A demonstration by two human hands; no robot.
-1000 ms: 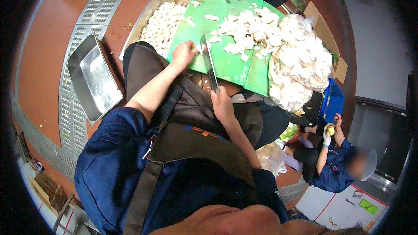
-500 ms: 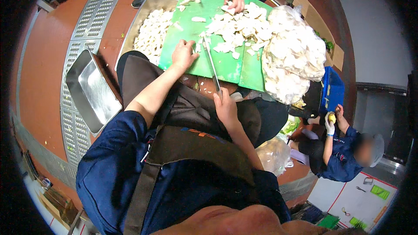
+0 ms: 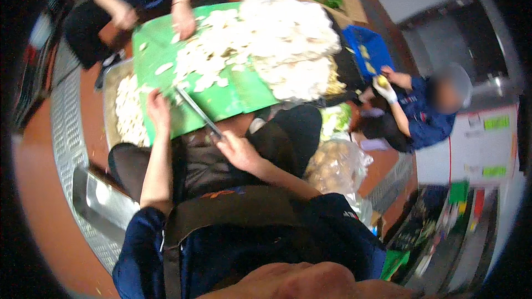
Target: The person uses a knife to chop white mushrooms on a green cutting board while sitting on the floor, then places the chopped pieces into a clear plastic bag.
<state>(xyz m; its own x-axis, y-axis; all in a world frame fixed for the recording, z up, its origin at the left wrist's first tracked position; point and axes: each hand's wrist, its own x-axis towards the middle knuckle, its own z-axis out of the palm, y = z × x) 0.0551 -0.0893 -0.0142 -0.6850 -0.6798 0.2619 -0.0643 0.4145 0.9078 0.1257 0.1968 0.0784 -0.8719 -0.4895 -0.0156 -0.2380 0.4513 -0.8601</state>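
A knife (image 3: 195, 105) is gripped in my right hand (image 3: 238, 149), which is closed round its handle; the blade slants up and left over the green cutting board (image 3: 221, 108). My left hand (image 3: 159, 109) is at the board's left edge, beside the metal pan (image 3: 111, 108) of pale cut pieces (image 3: 129, 112). Its fingers are somewhat blurred but look apart, with nothing visible in them. Pale slices (image 3: 208, 58) are heaped across the board. Opposite me, a co-worker's hand (image 3: 184, 22) rests by the heap; their other hand (image 3: 125, 17) is at the board's far left corner.
A large clear bag of pale pieces (image 3: 291, 50) lies on the board's right side. Beyond are a blue crate (image 3: 367, 50) and a cardboard box (image 3: 352, 11). Another person (image 3: 421, 105) sits at right. An empty metal pan (image 3: 102, 199) stands at my left, a plastic bag (image 3: 335, 169) at my right.
The view has swung, so the board and people appear shifted left. My left hand has moved to the board's left edge. The knife stays in my right hand.
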